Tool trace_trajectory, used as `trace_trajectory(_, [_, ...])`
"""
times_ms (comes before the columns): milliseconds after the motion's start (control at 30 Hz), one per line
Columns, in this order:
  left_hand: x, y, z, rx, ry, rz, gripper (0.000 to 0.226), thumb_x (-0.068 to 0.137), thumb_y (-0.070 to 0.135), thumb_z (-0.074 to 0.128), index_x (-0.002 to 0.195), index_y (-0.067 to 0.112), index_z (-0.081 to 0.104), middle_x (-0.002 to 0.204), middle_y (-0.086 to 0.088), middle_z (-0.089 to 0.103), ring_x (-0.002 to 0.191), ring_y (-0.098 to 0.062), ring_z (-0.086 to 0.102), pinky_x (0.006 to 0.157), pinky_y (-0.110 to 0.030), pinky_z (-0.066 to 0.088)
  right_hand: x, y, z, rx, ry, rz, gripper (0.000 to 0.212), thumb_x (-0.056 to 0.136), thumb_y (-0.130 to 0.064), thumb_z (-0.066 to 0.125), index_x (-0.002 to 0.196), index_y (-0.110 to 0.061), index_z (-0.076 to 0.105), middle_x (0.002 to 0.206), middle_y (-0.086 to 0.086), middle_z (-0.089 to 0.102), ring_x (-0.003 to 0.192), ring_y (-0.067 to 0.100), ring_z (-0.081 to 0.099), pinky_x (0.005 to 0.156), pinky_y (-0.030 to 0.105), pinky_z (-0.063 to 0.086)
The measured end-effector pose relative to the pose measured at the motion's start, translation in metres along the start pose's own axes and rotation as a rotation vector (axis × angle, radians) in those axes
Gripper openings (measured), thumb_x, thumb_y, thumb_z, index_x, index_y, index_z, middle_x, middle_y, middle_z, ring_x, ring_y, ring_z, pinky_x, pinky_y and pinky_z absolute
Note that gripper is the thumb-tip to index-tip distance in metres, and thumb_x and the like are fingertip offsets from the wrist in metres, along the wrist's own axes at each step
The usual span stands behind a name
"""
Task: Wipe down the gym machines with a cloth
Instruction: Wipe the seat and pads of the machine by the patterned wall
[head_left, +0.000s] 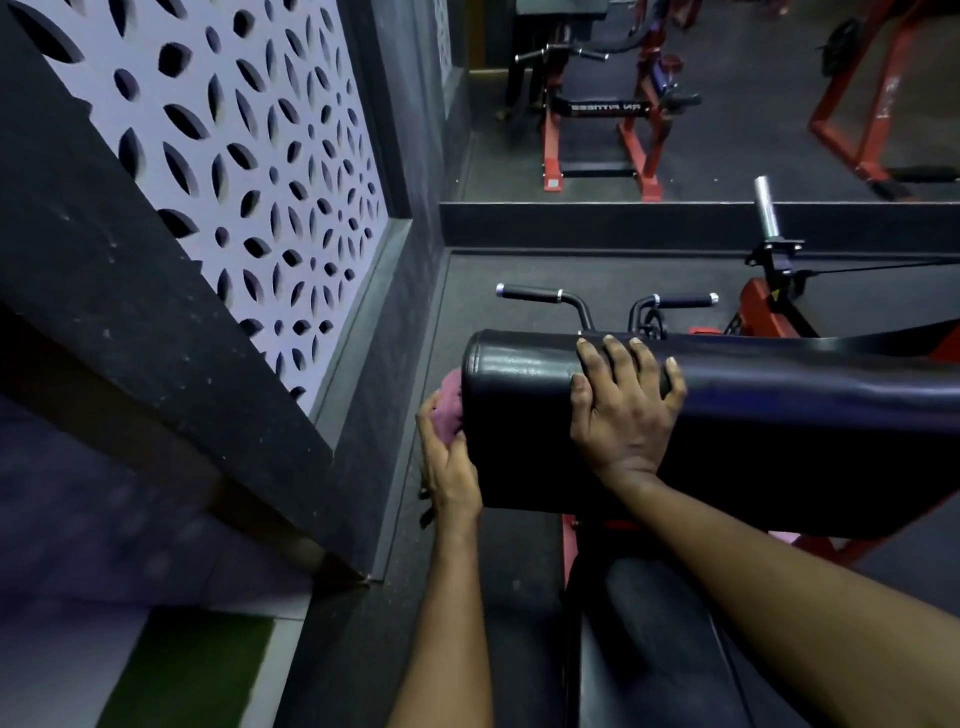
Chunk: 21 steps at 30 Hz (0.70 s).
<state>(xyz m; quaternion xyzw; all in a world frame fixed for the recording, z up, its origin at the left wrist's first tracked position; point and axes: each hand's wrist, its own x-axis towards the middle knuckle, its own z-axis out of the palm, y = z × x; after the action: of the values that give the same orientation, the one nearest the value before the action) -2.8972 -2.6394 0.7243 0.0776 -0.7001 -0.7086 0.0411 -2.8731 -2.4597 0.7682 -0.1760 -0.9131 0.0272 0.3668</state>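
White lettering is seen on a black roller pad (610, 108) in the mirrored view at the top. It is reversed, and can be read as RN FITNESS. A small yellow label (775, 295) is fixed to the red frame (756, 318) at right; its print is too small to be made out.

The pink cloth (451, 405) is bunched in the left hand (449, 467), whose fingers are curled round it, and is pressed against the rounded left end of the black machine pad (519, 415). The right hand (623, 415) is laid flat on top of the pad – fingers spread wide, nothing held, fingertips reaching the far edge.

Between the pad's end and the wall skirting a strip of dark floor (467, 291) is left, and the cloth hand is placed in that gap. The perforated wall panel (234, 156) stands close on the left. Just beyond the far edge two black-gripped handles (540, 295) are set, with a chrome peg (766, 208) further right. A lower seat pad (649, 623) lies under the near edge.
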Motion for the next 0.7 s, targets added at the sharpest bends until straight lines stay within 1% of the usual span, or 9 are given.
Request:
trace_trajectory(67, [-0.005, -0.016, 0.005, -0.023, 0.057, -0.024, 0.045, 0.093, 0.011, 0.054, 0.134, 0.028, 0.048, 0.124, 0.003, 0.064, 0.110, -0.006, 0.064, 0.087, -0.026, 0.052, 0.000, 0.001, 0.004, -0.010, 0.023, -0.004, 0.045, 0.101, -0.044, 0.038, 0.136, -0.029, 0.062, 0.139, 0.002, 0.062, 0.135, 0.029, 0.049, 0.115, 0.054, 0.025])
trace_trajectory(133, [-0.017, -0.035, 0.001, -0.045, 0.086, -0.074, 0.033, 0.098, -0.001, 0.053, 0.128, 0.013, 0.049, 0.113, 0.007, 0.063, 0.097, 0.008, 0.064, 0.080, -0.016, 0.049, 0.000, 0.001, 0.006, -0.020, 0.044, -0.009, 0.045, 0.101, -0.044, 0.038, 0.135, -0.029, 0.063, 0.138, 0.001, 0.062, 0.135, 0.028, 0.050, 0.115, 0.054, 0.025])
trace_trajectory(200, [-0.024, -0.051, -0.006, -0.035, 0.036, -0.178, 0.027, 0.101, -0.006, 0.046, 0.117, 0.015, 0.050, 0.105, 0.008, 0.060, 0.081, 0.016, 0.062, 0.069, -0.005, 0.046, 0.000, 0.002, 0.007, -0.018, 0.047, -0.017, 0.045, 0.101, -0.044, 0.038, 0.135, -0.029, 0.063, 0.138, 0.001, 0.062, 0.135, 0.028, 0.050, 0.115, 0.054, 0.025])
trace_trajectory(267, [-0.025, -0.056, -0.012, 0.000, 0.005, -0.250, 0.023, 0.102, 0.006, 0.051, 0.110, 0.027, 0.051, 0.102, 0.007, 0.060, 0.079, 0.009, 0.063, 0.064, -0.005, 0.045, 0.000, 0.002, 0.006, -0.020, 0.047, -0.013, 0.045, 0.100, -0.044, 0.039, 0.135, -0.029, 0.063, 0.139, 0.001, 0.062, 0.135, 0.028, 0.050, 0.115, 0.054, 0.025])
trace_trajectory(367, [-0.021, -0.053, -0.009, 0.036, 0.009, -0.184, 0.022, 0.091, 0.020, 0.057, 0.113, 0.023, 0.056, 0.109, 0.000, 0.065, 0.096, -0.017, 0.065, 0.074, -0.016, 0.049, 0.001, 0.001, 0.007, -0.020, 0.043, -0.010, 0.045, 0.100, -0.044, 0.039, 0.135, -0.029, 0.063, 0.139, 0.001, 0.062, 0.135, 0.028, 0.050, 0.115, 0.054, 0.025])
trace_trajectory(433, [-0.023, -0.047, -0.008, 0.022, 0.030, -0.152, 0.025, 0.096, 0.005, 0.053, 0.120, 0.011, 0.053, 0.113, -0.007, 0.065, 0.096, -0.014, 0.066, 0.074, -0.016, 0.051, 0.000, 0.002, 0.007, -0.022, 0.040, -0.012, 0.045, 0.100, -0.044, 0.040, 0.135, -0.030, 0.063, 0.139, 0.001, 0.062, 0.135, 0.028, 0.050, 0.115, 0.054, 0.025])
trace_trajectory(500, [-0.028, -0.036, -0.010, 0.047, 0.062, -0.125, 0.028, 0.098, -0.005, 0.047, 0.120, 0.012, 0.048, 0.106, -0.001, 0.064, 0.087, -0.007, 0.065, 0.064, -0.008, 0.047, 0.000, 0.002, 0.007, -0.024, 0.042, -0.008, 0.044, 0.100, -0.044, 0.041, 0.135, -0.030, 0.063, 0.139, 0.001, 0.062, 0.135, 0.028, 0.050, 0.115, 0.053, 0.025])
trace_trajectory(567, [-0.028, -0.025, -0.013, 0.111, 0.093, -0.064, 0.034, 0.098, -0.002, 0.048, 0.124, 0.019, 0.046, 0.105, 0.005, 0.062, 0.091, -0.015, 0.062, 0.062, -0.007, 0.042, 0.000, 0.002, 0.007, -0.024, 0.042, -0.006, 0.044, 0.100, -0.044, 0.041, 0.135, -0.030, 0.063, 0.139, 0.001, 0.062, 0.134, 0.028, 0.050, 0.115, 0.053, 0.025])
trace_trajectory(700, [-0.013, 0.019, -0.014, 0.138, 0.081, 0.102, 0.045, 0.099, 0.012, 0.051, 0.141, 0.023, 0.039, 0.130, 0.002, 0.056, 0.104, -0.014, 0.059, 0.080, -0.026, 0.044, 0.001, 0.000, -0.001, 0.000, -0.037, 0.011, 0.046, 0.100, -0.045, 0.038, 0.137, -0.030, 0.062, 0.140, 0.002, 0.061, 0.136, 0.028, 0.048, 0.116, 0.053, 0.023])
